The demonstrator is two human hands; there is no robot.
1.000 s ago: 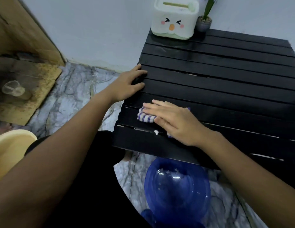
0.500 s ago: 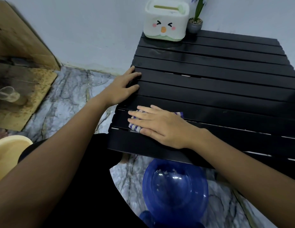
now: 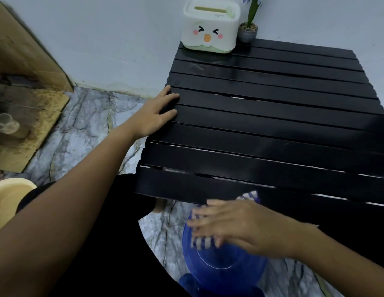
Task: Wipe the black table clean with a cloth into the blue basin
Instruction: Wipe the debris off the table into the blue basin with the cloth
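Cloth (image 3: 203, 241) lies under right hand (image 3: 236, 224) fingers (image 3: 199, 221), over basin (image 3: 223, 266).

A blue-and-white checked cloth (image 3: 249, 196), a blue basin (image 3: 225, 269), a black slatted table (image 3: 272, 125), grey-veined marble floor (image 3: 86, 129).

My right hand (image 3: 236, 226) is smeared by motion, so I cannot count its fingers or tell how firmly they hold. It covers most of the cloth (image 3: 248, 196); only striped bits show above and under my fingers. The hand also hides the basin's (image 3: 225, 269) far rim, and the frame's bottom edge cuts off its near side. My left hand's (image 3: 154, 116) thumb is out of sight. The table (image 3: 272, 129) runs off the right edge. The plant (image 3: 250, 20) is cropped at the top. The yellow tub (image 3: 6, 196) is cut by the left edge.
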